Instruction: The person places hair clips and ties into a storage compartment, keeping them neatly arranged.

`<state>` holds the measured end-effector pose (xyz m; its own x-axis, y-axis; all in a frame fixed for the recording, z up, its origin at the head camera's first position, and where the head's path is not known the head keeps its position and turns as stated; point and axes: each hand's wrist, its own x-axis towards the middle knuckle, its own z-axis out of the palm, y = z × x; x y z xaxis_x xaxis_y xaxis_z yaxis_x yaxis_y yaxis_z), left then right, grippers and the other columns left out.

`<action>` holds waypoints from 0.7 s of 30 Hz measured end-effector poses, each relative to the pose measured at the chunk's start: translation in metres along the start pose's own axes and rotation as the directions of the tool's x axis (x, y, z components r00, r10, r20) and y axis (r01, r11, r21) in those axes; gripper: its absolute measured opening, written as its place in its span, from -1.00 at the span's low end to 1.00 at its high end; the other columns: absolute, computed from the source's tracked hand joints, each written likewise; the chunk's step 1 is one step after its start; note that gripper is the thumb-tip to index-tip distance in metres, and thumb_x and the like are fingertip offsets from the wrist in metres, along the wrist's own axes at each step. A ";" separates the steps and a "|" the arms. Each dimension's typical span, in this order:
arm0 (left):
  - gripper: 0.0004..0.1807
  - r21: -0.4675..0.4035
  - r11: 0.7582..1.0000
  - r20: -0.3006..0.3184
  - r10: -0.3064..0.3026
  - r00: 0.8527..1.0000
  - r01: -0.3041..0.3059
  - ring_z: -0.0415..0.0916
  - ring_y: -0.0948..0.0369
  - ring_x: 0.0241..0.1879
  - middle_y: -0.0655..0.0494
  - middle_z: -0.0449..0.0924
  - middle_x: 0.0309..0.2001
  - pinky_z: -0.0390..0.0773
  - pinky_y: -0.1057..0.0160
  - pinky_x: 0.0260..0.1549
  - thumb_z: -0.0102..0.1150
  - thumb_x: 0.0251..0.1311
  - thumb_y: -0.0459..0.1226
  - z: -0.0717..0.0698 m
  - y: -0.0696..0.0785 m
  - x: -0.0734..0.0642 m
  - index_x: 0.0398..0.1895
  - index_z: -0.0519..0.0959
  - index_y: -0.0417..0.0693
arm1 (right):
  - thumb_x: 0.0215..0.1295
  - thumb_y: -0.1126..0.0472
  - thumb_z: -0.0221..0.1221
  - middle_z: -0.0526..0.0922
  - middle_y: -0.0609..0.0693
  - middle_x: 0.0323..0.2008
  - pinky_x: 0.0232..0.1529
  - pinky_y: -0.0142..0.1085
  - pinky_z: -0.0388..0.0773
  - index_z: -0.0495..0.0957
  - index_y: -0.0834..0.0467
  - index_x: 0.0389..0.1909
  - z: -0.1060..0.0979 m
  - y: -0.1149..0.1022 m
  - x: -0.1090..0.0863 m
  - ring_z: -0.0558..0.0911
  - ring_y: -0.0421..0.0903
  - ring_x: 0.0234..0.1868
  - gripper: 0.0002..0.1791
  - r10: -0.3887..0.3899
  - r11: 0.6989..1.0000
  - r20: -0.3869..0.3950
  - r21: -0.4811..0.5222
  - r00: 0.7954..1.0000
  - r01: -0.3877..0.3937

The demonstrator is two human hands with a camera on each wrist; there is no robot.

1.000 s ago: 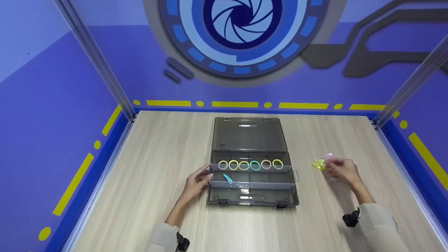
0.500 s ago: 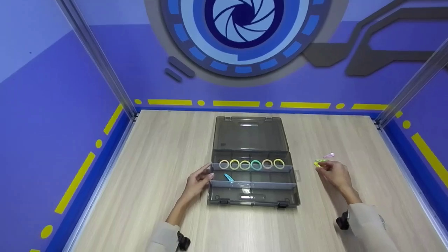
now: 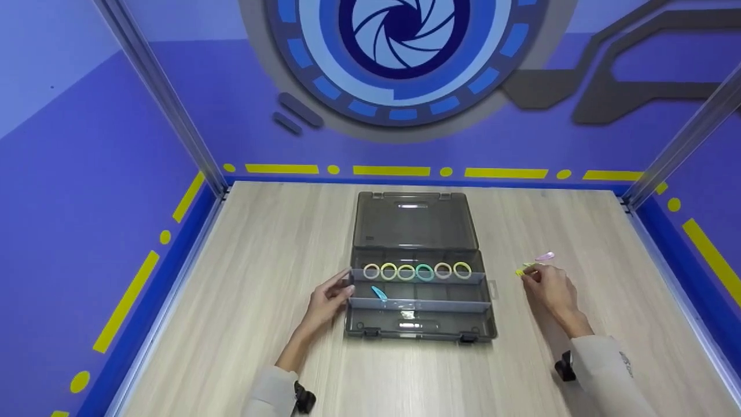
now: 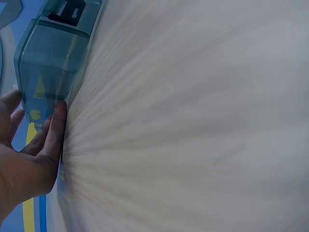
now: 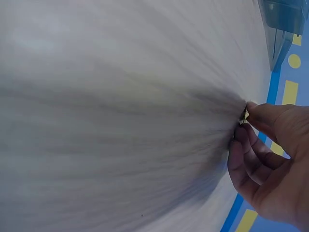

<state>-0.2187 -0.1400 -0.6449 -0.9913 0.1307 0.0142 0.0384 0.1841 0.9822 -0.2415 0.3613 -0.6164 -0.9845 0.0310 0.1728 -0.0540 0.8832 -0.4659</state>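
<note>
A smoky see-through organizer box lies with its lid folded back on the table. My left hand rests against its left wall, fingers extended; in the left wrist view the fingers touch the box's end close to the tabletop. To the right of the box, my right hand pinches a yellow hair clip between thumb and fingertips, and the fingers hide most of it. A greenish clip shows just behind those fingertips. Beyond it lies a pink snap clip.
Several pastel hair ties stand in a row in the box's back section. One blue snap clip sits at the left of the middle section. Clear dividers run across the box, and blue walls border the table.
My right hand has shifted a little left and lower, off the bunch of clips. The yellow clip now pokes out left of its fingertips. My left hand keeps its place.
</note>
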 end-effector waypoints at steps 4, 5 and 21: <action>-0.46 0.021 1.000 -0.006 -0.011 1.000 0.011 0.57 0.23 -0.10 -0.29 0.59 0.13 0.59 0.48 -0.18 0.18 0.44 -0.31 0.001 -0.001 0.001 0.44 0.39 -0.23 | 0.33 0.32 0.29 0.75 0.21 -0.30 -0.36 -0.17 0.51 0.70 0.31 -0.19 -0.001 0.001 -0.001 0.67 0.07 -0.32 -0.87 0.003 0.999 0.015 0.034 1.000 -0.004; -0.46 0.021 1.000 -0.008 -0.011 1.000 0.012 0.58 0.20 -0.09 -0.31 0.59 0.13 0.59 0.47 -0.19 0.18 0.44 -0.31 0.001 -0.001 0.001 0.44 0.39 -0.24 | 0.33 0.33 0.28 0.75 0.20 -0.29 -0.35 -0.18 0.51 0.70 0.31 -0.21 -0.001 0.001 -0.001 0.67 0.06 -0.31 -0.88 0.003 0.999 0.017 0.043 1.000 -0.004; -0.46 0.020 1.000 -0.019 -0.003 1.000 0.003 0.57 0.25 -0.14 -0.31 0.60 0.10 0.61 0.46 -0.19 0.23 0.41 -0.28 0.002 0.001 0.001 0.42 0.43 -0.20 | 0.30 0.39 0.28 0.76 0.21 -0.33 -0.33 -0.43 0.55 0.70 0.34 -0.31 -0.004 0.008 -0.007 0.71 0.02 -0.31 -0.93 -0.040 0.986 0.021 0.166 0.999 0.036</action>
<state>-0.2198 -0.1379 -0.6444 -0.9936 0.1117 0.0153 0.0380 0.2042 0.9782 -0.2342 0.3698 -0.6177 -0.9848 -0.0140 0.1733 -0.1164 0.7939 -0.5968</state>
